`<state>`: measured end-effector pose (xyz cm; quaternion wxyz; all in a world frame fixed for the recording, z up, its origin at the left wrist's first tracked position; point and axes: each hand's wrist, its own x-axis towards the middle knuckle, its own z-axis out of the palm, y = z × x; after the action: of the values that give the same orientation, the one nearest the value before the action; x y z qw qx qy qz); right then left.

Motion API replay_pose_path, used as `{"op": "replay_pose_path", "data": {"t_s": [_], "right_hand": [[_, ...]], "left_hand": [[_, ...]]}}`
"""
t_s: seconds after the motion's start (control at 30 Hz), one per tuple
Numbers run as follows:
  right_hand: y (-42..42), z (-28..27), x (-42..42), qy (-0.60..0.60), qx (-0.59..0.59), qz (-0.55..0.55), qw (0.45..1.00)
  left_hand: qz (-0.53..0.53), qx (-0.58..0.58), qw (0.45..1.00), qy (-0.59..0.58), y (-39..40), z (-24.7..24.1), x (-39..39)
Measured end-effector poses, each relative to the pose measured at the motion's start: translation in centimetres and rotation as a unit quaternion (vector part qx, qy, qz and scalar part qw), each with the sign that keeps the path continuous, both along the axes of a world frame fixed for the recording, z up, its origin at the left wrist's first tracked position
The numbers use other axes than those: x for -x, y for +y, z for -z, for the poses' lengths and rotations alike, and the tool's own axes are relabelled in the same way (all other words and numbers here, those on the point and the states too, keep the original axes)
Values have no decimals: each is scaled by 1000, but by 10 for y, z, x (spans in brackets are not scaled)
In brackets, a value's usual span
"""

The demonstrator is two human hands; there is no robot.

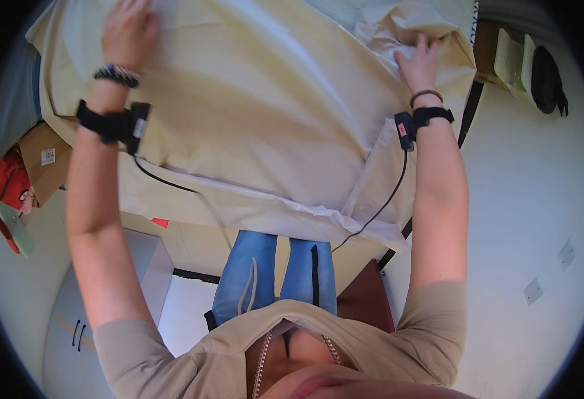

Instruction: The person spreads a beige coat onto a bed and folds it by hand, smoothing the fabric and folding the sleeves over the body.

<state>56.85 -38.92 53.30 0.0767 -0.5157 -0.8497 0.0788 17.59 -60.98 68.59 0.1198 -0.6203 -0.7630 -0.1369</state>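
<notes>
A large cream fabric sheet (pixel 252 109) with folds and wrinkles lies over what looks like a bed, its near edge hanging towards my legs. Over its upper left part is my left hand (pixel 129 37), slightly blurred, the fingers partly cut off by the picture's top edge; whether it grips the cloth is not visible. At the upper right my right hand (pixel 419 62) rests with fingers spread on a bunched part of the sheet. Beyond the bunch a pale bluish cover (pixel 339 12) shows. Each wrist wears a black strapped device with a cable.
A cardboard box (pixel 47 162) and a red bag (pixel 8 179) stand at the left. At the right, a brown box (pixel 489 52), a pale plastic container (pixel 514 65) and a black item (pixel 546 80) sit by the wall. A grey cabinet (pixel 79 304) stands lower left.
</notes>
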Motion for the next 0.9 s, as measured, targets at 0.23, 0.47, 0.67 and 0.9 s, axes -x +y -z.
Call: {"op": "replay_pose_path", "data": {"t_s": [0.23, 0.47, 0.67, 0.9], "right_hand": [[38, -13, -36, -62, 134, 222, 964], [38, -23, -103, 332, 148, 235, 901], [-52, -139, -142, 591, 169, 286, 735], [-255, -85, -161, 460, 202, 549, 668]], "left_hand": [[-28, 251, 968, 4, 40, -25, 72], [-4, 269, 947, 173, 29, -38, 85], [21, 6, 965, 262, -101, -43, 111], [-234, 195, 926, 223, -269, 19, -7]]}}
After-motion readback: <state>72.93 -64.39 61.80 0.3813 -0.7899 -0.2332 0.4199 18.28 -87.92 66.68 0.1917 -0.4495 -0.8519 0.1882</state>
